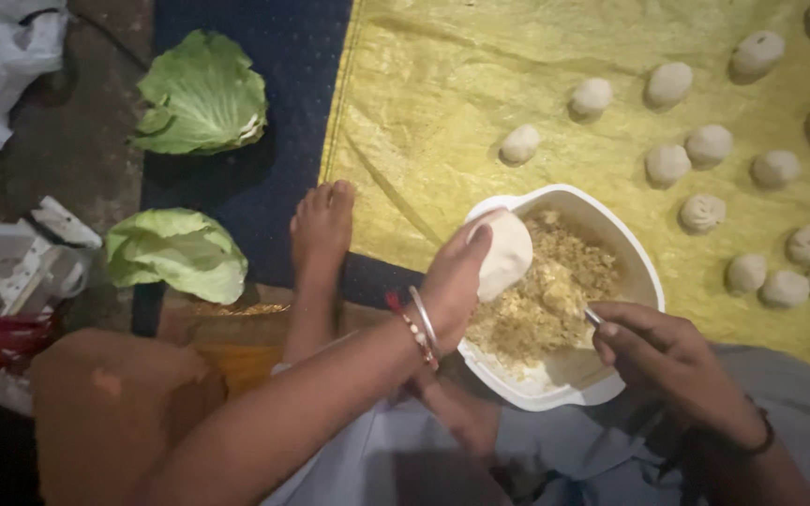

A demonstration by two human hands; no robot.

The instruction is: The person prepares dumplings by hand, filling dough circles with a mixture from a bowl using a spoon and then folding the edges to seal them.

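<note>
Left hand [450, 281] cups a flat dough round [508, 251] over the white bowl [644, 272]; right hand [663, 351], fingers closed, pinches a spoon [592, 316] in the filling [541, 300].

Dumplings [705, 145] crowd the mat [442, 84]; left part bare.

Both forearms are bare, with no sleeves showing. The left hand [452, 281] has a thin silver bangle and a red-and-white beaded band at its wrist. The right hand [667, 361] has a dark band at its wrist. One bare foot [322, 230] shows beside the left hand, with orange cloth and grey-blue cloth below the arms.
</note>
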